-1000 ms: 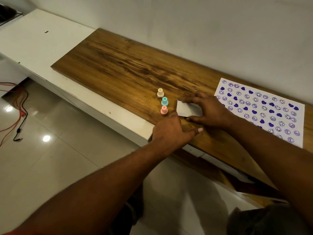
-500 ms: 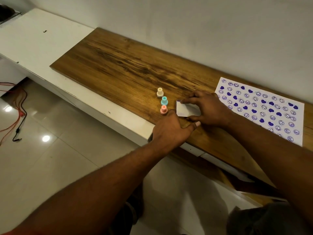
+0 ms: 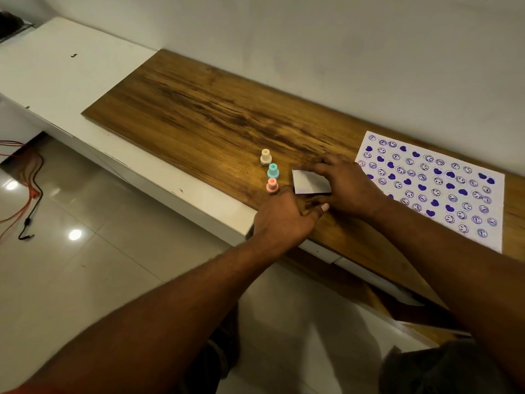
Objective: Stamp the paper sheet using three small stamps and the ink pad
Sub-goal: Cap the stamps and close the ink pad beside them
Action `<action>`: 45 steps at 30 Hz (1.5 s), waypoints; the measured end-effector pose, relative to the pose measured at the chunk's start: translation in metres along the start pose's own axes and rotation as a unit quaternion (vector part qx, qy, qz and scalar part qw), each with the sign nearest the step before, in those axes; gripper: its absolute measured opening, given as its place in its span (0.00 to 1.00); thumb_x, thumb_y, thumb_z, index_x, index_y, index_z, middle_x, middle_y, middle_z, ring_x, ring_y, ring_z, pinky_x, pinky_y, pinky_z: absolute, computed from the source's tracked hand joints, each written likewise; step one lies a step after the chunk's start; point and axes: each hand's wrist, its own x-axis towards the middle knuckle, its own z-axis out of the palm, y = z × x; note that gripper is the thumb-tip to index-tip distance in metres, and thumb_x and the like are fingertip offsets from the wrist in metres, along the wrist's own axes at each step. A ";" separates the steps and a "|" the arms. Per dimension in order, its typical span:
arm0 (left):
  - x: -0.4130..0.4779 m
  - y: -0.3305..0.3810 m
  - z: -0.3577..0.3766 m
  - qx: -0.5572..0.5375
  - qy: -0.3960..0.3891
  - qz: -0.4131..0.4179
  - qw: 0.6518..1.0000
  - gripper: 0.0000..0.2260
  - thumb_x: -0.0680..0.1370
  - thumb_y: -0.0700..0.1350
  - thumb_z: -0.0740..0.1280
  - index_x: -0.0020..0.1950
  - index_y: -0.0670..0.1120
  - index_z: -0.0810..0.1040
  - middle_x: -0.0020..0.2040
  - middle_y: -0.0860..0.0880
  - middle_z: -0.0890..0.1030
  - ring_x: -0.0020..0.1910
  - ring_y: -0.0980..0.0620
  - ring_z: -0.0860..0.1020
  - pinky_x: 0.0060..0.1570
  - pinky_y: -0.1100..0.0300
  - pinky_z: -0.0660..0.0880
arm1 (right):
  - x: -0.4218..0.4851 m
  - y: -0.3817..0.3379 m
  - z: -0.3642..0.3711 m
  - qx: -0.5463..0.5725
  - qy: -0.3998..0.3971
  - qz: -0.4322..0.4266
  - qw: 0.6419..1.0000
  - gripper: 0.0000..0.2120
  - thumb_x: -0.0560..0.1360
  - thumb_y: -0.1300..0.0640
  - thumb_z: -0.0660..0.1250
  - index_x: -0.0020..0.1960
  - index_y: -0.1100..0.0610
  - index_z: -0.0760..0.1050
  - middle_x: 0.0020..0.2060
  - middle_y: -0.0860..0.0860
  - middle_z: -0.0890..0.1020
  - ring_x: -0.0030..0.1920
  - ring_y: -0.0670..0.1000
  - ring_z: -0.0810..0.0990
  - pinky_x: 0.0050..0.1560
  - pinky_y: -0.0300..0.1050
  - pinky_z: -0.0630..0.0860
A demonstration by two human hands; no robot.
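Three small stamps stand in a row on the wooden board: a cream stamp (image 3: 266, 157), a teal stamp (image 3: 273, 170) and a pink stamp (image 3: 272, 185). Just right of them lies the flat white ink pad (image 3: 308, 182). My right hand (image 3: 345, 184) covers its right side, with fingers on its far and near edges. My left hand (image 3: 284, 220) meets the pad's near left corner, thumb stretched along its near edge. The paper sheet (image 3: 431, 186), covered with several purple hearts and smiley prints, lies to the right, partly under my right wrist.
The wooden board (image 3: 199, 115) rests on a white counter (image 3: 71, 69) against the wall. The counter's front edge drops to a tiled floor, where red and black cables (image 3: 28, 194) lie at the left.
Both hands stay at the ink pad. My left thumb has drawn slightly closer to it. The stamps and the sheet have not moved.
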 end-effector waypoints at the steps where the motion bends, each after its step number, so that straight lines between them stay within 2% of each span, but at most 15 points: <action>1: 0.000 0.000 0.000 -0.001 0.002 0.004 1.000 0.32 0.75 0.71 0.66 0.70 0.49 0.73 0.55 0.52 0.82 0.49 0.54 0.80 0.43 0.57 0.80 | -0.002 0.001 -0.001 0.007 0.012 -0.001 1.000 0.37 0.70 0.37 0.75 0.76 0.42 0.69 0.71 0.50 0.73 0.70 0.55 0.70 0.64 0.55 0.72; 4: -0.002 -0.001 -0.001 0.004 -0.002 -0.008 1.000 0.34 0.74 0.73 0.66 0.70 0.50 0.72 0.55 0.52 0.80 0.50 0.54 0.80 0.41 0.59 0.78 | -0.009 0.011 -0.005 0.012 0.044 0.013 0.999 0.40 0.68 0.33 0.75 0.75 0.45 0.69 0.70 0.51 0.75 0.68 0.56 0.73 0.62 0.54 0.75; 8: -0.001 -0.001 -0.002 0.004 -0.003 -0.027 1.000 0.35 0.73 0.74 0.65 0.69 0.50 0.71 0.53 0.53 0.79 0.47 0.55 0.78 0.36 0.61 0.74 | -0.020 0.018 -0.008 -0.004 0.057 0.046 0.997 0.46 0.67 0.25 0.68 0.77 0.48 0.67 0.70 0.53 0.76 0.67 0.57 0.76 0.63 0.57 0.76; 13: 0.001 0.002 -0.001 -0.023 -0.015 -0.031 0.999 0.33 0.74 0.71 0.68 0.69 0.50 0.72 0.55 0.51 0.81 0.49 0.52 0.80 0.41 0.59 0.79 | -0.011 0.011 -0.003 -0.013 0.012 0.002 1.000 0.43 0.69 0.33 0.74 0.78 0.48 0.66 0.74 0.50 0.72 0.73 0.56 0.70 0.68 0.59 0.71; 17: -0.001 0.001 0.002 -0.018 -0.019 -0.022 0.999 0.31 0.75 0.67 0.71 0.70 0.50 0.72 0.52 0.51 0.80 0.48 0.53 0.80 0.36 0.61 0.73 | -0.006 0.014 -0.003 -0.016 0.016 -0.004 1.000 0.38 0.71 0.37 0.75 0.76 0.48 0.69 0.72 0.51 0.75 0.71 0.55 0.71 0.67 0.57 0.72; 21: 0.000 0.000 0.004 -0.021 -0.017 -0.035 0.999 0.31 0.74 0.68 0.71 0.69 0.50 0.72 0.49 0.53 0.80 0.46 0.53 0.80 0.34 0.61 0.72 | -0.005 0.016 -0.001 -0.017 0.011 0.006 1.000 0.37 0.70 0.35 0.74 0.74 0.47 0.71 0.67 0.53 0.75 0.67 0.56 0.72 0.63 0.55 0.73; 26: -0.001 -0.002 0.004 -0.043 -0.025 -0.034 0.998 0.31 0.74 0.66 0.72 0.70 0.50 0.72 0.49 0.52 0.81 0.45 0.54 0.80 0.34 0.62 0.72 | -0.002 0.017 0.001 -0.016 0.021 0.005 1.000 0.39 0.67 0.33 0.75 0.73 0.46 0.73 0.64 0.51 0.76 0.65 0.55 0.72 0.62 0.54 0.72; 33: 0.001 -0.002 0.003 -0.045 -0.023 -0.037 0.998 0.30 0.74 0.66 0.71 0.69 0.50 0.72 0.48 0.53 0.81 0.45 0.54 0.80 0.34 0.62 0.72 | -0.002 0.019 0.001 -0.024 0.013 0.001 1.000 0.37 0.69 0.33 0.74 0.74 0.45 0.73 0.65 0.50 0.74 0.66 0.54 0.71 0.61 0.52 0.70; 35: 0.001 -0.003 0.004 -0.046 -0.010 -0.024 0.999 0.31 0.74 0.66 0.72 0.70 0.51 0.72 0.50 0.54 0.81 0.48 0.55 0.81 0.33 0.64 0.70 | -0.001 0.018 0.001 -0.024 0.012 0.002 1.000 0.37 0.69 0.34 0.75 0.74 0.45 0.73 0.65 0.50 0.74 0.66 0.54 0.71 0.62 0.53 0.70; 39: -0.001 -0.002 0.005 -0.049 0.023 0.011 0.998 0.36 0.73 0.67 0.72 0.75 0.52 0.69 0.59 0.55 0.81 0.53 0.56 0.79 0.34 0.69 0.65 | -0.002 0.016 0.001 -0.018 0.009 0.007 1.000 0.37 0.69 0.35 0.75 0.74 0.46 0.73 0.66 0.51 0.74 0.66 0.55 0.70 0.63 0.55 0.70; 42: -0.001 -0.003 0.006 -0.045 0.031 0.018 0.998 0.38 0.72 0.68 0.72 0.76 0.50 0.68 0.59 0.54 0.80 0.50 0.58 0.76 0.34 0.70 0.62 | -0.003 0.015 0.001 -0.014 0.003 0.010 1.000 0.39 0.68 0.32 0.74 0.75 0.47 0.73 0.67 0.51 0.73 0.67 0.55 0.70 0.64 0.55 0.71; 45: 0.002 -0.005 0.008 -0.051 0.026 0.019 0.998 0.39 0.72 0.68 0.72 0.76 0.50 0.67 0.62 0.53 0.80 0.55 0.56 0.78 0.34 0.70 0.63 | -0.006 0.016 -0.002 -0.009 0.015 0.016 1.000 0.43 0.66 0.28 0.72 0.75 0.48 0.72 0.68 0.51 0.74 0.67 0.54 0.72 0.64 0.55 0.73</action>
